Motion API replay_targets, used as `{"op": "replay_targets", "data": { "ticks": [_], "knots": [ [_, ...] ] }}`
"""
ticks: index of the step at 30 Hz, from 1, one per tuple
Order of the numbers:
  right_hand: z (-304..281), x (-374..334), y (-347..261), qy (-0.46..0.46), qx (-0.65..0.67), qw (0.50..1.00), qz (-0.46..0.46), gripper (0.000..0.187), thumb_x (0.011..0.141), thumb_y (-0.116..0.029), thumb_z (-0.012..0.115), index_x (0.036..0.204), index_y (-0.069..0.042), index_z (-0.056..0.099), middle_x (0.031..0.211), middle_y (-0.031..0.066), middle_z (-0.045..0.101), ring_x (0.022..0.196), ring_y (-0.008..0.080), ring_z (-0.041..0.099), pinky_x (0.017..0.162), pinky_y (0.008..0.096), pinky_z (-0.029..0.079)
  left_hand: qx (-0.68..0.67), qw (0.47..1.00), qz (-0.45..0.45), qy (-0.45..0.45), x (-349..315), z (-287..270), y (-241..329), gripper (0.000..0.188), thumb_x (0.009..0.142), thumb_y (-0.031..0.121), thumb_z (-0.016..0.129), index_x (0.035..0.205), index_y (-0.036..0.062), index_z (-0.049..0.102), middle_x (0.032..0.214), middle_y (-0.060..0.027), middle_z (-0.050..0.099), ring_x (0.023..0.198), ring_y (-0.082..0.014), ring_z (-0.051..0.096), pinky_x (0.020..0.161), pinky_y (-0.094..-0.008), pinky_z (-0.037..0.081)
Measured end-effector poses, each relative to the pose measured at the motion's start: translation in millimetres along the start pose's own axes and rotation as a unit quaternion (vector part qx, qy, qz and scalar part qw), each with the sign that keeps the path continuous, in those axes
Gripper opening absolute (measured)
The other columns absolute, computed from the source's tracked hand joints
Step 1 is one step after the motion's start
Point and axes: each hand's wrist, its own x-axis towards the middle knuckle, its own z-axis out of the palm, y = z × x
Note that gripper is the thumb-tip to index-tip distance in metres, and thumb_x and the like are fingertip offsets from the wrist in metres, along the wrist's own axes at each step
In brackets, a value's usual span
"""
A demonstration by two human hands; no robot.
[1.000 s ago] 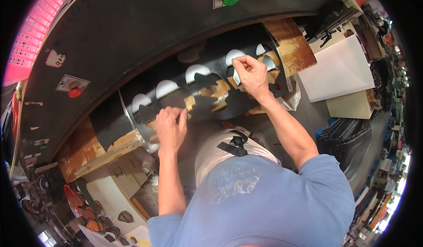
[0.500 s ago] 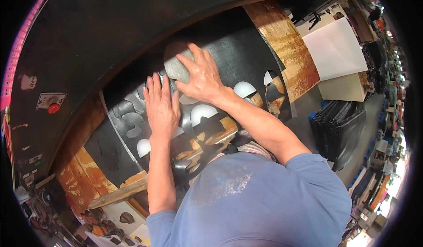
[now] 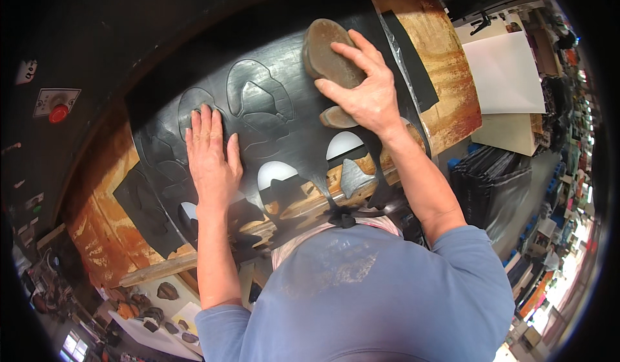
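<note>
A black sheet (image 3: 303,97) lies across the bench, marked with cut outlines and with open cut-outs along its near edge. My left hand (image 3: 212,158) rests flat on its left part, fingers stretched out, over one rounded outline. My right hand (image 3: 368,94) grips a thick brown oval cutting die (image 3: 330,55), thumb at the near edge and fingers over the top and right side. Whether that die touches the sheet I cannot tell. Just below, partly covered by the right hand, is a smaller rounded die (image 3: 338,117).
A dark machine body with a red button (image 3: 59,113) rises at left and above the sheet. Worn brown board (image 3: 445,71) shows at the right. White paper (image 3: 500,74) and stacked black sheets (image 3: 494,178) stand beyond. Dark scraps (image 3: 168,291) lie lower left.
My right hand has moved right with the oval die, uncovering cut outlines in the sheet. My left hand has shifted slightly left and nearer. The view of the bench has also shifted.
</note>
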Motion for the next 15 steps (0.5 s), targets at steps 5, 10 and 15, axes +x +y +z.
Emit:
{"op": "replay_targets", "data": {
  "ticks": [5,10,15],
  "knots": [
    [33.1,-9.3,-1.1,-0.003,-0.095,0.987,-0.128,0.059,0.071,-0.024,0.087,0.125,-0.004,0.077,0.152,0.0335,0.052,0.127,0.0449,0.055,0.108,0.0507,0.05,-0.005,1.0,-0.003,0.004,-7.0,-3.6,-6.0,0.055,0.1,0.013,0.07,0.152,0.0005,0.056,0.163,-0.0213,0.05,0.154,-0.0415,0.042,0.127,-0.0564,0.032],
    [37.4,-3.3,2.6,-0.012,-0.098,0.984,-0.151,0.058,0.071,-0.024,0.086,0.124,-0.002,0.077,0.15,0.0327,0.054,0.125,0.044,0.055,0.107,0.0509,0.05,-0.024,1.0,0.013,0.004,-3.5,-5.5,-9.7,0.055,0.101,0.012,0.07,0.153,0.0015,0.056,0.164,-0.0202,0.049,0.156,-0.0408,0.04,0.127,-0.0567,0.03],
    [35.9,9.4,0.3,-0.023,-0.101,0.981,-0.166,0.057,0.071,-0.025,0.086,0.122,-0.002,0.078,0.149,0.0313,0.055,0.122,0.0436,0.057,0.106,0.0502,0.052,-0.031,0.999,0.014,0.005,0.4,-6.9,-9.8,0.056,0.1,0.012,0.072,0.152,0.0026,0.056,0.163,-0.0194,0.051,0.155,-0.0413,0.041,0.126,-0.0584,0.032]
  ]
}}
